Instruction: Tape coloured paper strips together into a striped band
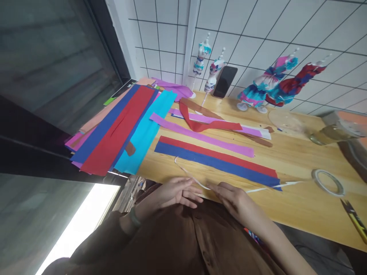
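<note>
On pale wooden table (298, 210), near edge: narrow white strip (201, 185); left hand (181, 193) beside, fingers apart; right hand (231, 195), grip unclear. Flat red-and-blue crepe-like strips (218, 162): seemingly unworked. Two multicoloured skirted dress forms (256, 87): apparently finished.

Pale wood desk (304, 206), set along a tiled wall; I see plenty on it. One end: pile of coloured strips (123, 130), red uppermost, turquoise piece (149, 133) alongside. Middle: loose pink strip (200, 133), red-and-blue band (215, 162) parallel to it, thin white strip (256, 190) near the front edge. Other end: tape roll (317, 177) lying flat, yellow-black tool (354, 219) just beside. Back: dark phone (225, 82) tilted against the wall, small dressed forms (259, 86) upright on stands, jar (329, 133) farther along.
</note>
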A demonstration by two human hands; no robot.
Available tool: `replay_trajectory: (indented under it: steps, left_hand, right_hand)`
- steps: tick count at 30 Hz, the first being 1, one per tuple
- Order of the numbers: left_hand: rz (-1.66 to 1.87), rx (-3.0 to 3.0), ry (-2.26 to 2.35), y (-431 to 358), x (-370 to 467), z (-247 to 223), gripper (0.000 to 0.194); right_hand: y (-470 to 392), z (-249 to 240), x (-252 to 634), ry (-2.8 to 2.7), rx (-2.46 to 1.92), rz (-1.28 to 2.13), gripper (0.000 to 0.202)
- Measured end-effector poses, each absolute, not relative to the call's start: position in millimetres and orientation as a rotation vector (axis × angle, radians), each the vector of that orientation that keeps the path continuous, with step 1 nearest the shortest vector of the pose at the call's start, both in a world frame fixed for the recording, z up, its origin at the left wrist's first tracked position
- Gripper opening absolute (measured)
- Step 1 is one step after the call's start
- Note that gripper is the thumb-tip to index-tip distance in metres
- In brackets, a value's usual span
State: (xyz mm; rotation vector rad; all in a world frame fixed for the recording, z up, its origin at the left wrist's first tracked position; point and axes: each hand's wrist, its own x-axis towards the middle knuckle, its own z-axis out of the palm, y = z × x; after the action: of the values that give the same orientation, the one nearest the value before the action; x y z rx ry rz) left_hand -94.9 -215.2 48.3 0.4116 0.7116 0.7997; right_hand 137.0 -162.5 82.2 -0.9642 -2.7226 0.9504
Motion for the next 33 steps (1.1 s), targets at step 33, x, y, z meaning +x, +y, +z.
replay_trajectory:
  steps: [33]
  left_hand:
    - [0.966, 0.642, 1.015, -190.2, -132.2, 48.4, 0.029]
  right_hand:
    - [-150.0, 73.3, 178.3, -2.397, -0.94, 0.915, 0.038]
